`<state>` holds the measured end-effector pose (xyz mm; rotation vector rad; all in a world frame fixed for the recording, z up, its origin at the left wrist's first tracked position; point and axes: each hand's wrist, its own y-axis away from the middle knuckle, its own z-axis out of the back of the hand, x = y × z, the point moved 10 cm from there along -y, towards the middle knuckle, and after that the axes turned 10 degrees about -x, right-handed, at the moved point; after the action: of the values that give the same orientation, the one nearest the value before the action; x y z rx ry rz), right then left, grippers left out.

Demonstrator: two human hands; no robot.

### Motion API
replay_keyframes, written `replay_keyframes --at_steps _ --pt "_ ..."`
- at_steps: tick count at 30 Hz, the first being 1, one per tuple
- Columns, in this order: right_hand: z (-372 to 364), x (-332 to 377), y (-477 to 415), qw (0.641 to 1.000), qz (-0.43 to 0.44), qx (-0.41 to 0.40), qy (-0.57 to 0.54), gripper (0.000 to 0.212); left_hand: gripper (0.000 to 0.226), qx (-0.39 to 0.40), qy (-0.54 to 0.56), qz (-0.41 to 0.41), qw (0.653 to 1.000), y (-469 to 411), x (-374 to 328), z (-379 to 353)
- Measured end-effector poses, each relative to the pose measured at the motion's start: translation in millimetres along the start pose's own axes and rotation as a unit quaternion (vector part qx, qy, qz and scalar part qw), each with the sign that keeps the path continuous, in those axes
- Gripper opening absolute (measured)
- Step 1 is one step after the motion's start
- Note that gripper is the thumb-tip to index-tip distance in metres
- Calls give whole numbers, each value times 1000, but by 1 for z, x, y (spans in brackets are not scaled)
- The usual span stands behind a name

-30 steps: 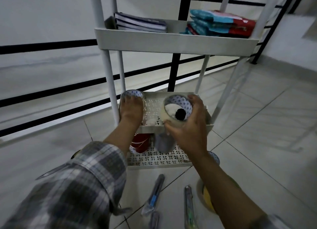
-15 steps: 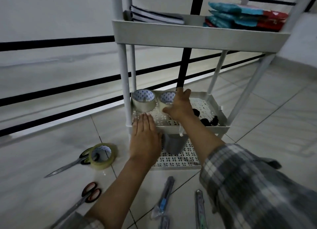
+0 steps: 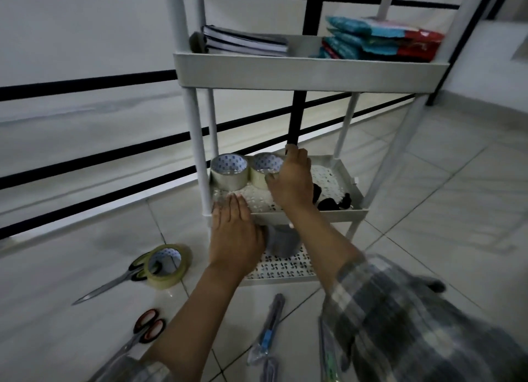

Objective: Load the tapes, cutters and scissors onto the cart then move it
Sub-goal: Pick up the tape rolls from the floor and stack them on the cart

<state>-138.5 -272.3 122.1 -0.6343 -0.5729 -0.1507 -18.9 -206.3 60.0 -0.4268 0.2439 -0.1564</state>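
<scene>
Right hand covered the near side of the second tape roll. Dark items behind it were unidentifiable. Left hand hid part of a grey object. Red-handled scissors blades blurred; packaged cutters cut off at bottom edge.

We wear a plaid shirt in grey, white and dark checks, its right sleeve loose and pushed up the forearm. Our left hand and right hand are bare, without rings or watch
</scene>
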Motion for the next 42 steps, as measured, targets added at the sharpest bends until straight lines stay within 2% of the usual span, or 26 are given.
replay_keyframes --at_steps 1,3,5,7,10,13,16,19,24,26,29,31,33,35,37,39,42 --pt "23 1 8 998 15 -63 -26 52 87 -3 1 5 1000 1 0 0" --pt "61 -5 36 983 41 -166 -71 27 79 -45 13 1 999 8 -5 4" --pt "82 -30 67 971 33 -221 -84 13 65 -91 47 -36 994 23 -26 6" --pt "88 -75 95 970 -12 -237 -59 9 67 -103 103 -68 987 46 -49 -6" --pt "74 -155 128 982 -70 -164 56 20 73 -49 154 -78 984 84 -74 -52" --pt "49 -226 153 983 -98 -37 150 28 67 39 108 -99 988 128 -87 -122" --pt "24 -277 166 967 -94 90 220 52 56 123 56 -117 984 178 -93 -188" --pt "-1 -309 168 934 -94 210 272 67 52 123 74 -112 983 208 -93 -217" --pt "-29 -323 158 904 -66 268 326 48 59 117 71 -83 987 214 -95 -223" --pt "-32 -323 155 911 -68 242 327 48 58 112 61 -82 988 213 -93 -225" --pt "-10 -301 152 950 -71 87 291 45 62 112 46 -103 987 218 -97 -228" --pt "10 -277 160 960 -67 -11 271 41 67 143 67 -111 981 221 -100 -231" --pt "24 -256 175 964 -94 -56 241 39 79 172 103 -100 975 220 -102 -233" --pt "28 -237 191 968 -117 -80 208 32 77 155 143 -92 973 212 -103 -226" --pt "22 -212 206 972 -99 -84 196 27 54 140 181 -55 972 198 -89 -208" --pt "5 -178 218 984 -49 -78 153 25 41 73 162 -54 983 189 -59 -189" --pt "-26 -130 235 994 24 -41 97 23 46 37 96 -23 994 193 10 -175"
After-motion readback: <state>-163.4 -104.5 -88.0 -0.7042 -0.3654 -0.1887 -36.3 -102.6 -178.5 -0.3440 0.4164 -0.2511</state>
